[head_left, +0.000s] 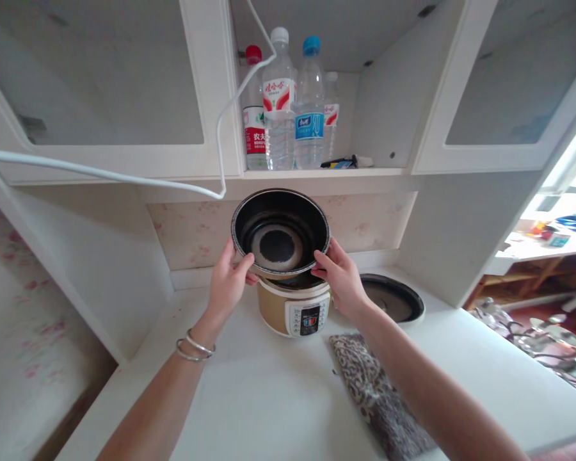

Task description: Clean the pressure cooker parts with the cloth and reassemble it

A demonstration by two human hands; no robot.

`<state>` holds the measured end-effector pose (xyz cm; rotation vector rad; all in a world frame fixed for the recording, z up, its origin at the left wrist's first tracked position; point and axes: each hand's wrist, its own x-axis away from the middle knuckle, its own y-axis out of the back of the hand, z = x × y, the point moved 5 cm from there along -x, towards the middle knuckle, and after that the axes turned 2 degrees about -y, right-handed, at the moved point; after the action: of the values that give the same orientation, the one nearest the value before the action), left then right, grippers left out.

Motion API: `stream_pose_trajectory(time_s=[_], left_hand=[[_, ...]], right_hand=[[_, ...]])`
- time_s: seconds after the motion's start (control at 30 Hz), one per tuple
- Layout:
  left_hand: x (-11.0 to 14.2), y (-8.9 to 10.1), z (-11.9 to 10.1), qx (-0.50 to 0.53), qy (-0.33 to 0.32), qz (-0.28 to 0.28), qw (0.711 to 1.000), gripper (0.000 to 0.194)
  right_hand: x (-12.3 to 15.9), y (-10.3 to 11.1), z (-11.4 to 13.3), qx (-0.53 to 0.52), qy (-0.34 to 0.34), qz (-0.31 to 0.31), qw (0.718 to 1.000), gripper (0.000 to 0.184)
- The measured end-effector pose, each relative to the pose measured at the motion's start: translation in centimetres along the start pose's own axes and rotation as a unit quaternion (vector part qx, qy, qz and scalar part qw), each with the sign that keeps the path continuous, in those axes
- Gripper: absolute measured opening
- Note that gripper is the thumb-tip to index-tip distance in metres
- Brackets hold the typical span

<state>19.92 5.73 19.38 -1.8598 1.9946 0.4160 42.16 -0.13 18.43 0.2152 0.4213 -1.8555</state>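
Observation:
A black inner pot (pixel 280 230) is tilted toward me just above a gold and white rice cooker (pixel 295 308) on the white counter (pixel 249 390). My left hand (pixel 229 275) grips the pot's left rim, fingers curled over the edge. My right hand (pixel 340 275) grips its right rim the same way. The pot's dark inside shows a worn grey ring round a black centre. Two metal bangles sit on my left wrist. The cooker's control panel faces me.
The cooker's round lid (pixel 393 298) lies on the counter to the right. A patterned cloth (pixel 374 390) lies in front of it. Several water bottles (pixel 288 102) stand on the shelf above. A white cable (pixel 125 176) hangs across the left cabinet.

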Motion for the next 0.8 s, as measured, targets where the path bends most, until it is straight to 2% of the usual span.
stream_pose_trajectory(time_s=[0.17,0.3,0.6,0.8], left_hand=[[-1.6,-3.3,1.8,-0.028,0.002,0.066,0.997,0.058],[-2.0,-4.7,3.3,-0.048,0.009,0.079,0.996,0.053],[-1.9,-4.8,6.9,-0.067,0.055,0.097,0.991,0.042],[-2.2,-4.5,8.8,-0.146,0.086,0.087,0.982,0.031]], right_hand=[[-1.3,2.9,-0.4,0.002,-0.005,-0.039,0.999,0.041],[-1.8,4.4,-1.6,-0.004,-0.043,-0.056,0.997,0.043],[-2.7,5.8,-5.7,0.014,-0.131,-0.078,0.988,0.032],[-3.4,6.2,-7.0,0.062,-0.149,-0.100,0.982,0.036]])
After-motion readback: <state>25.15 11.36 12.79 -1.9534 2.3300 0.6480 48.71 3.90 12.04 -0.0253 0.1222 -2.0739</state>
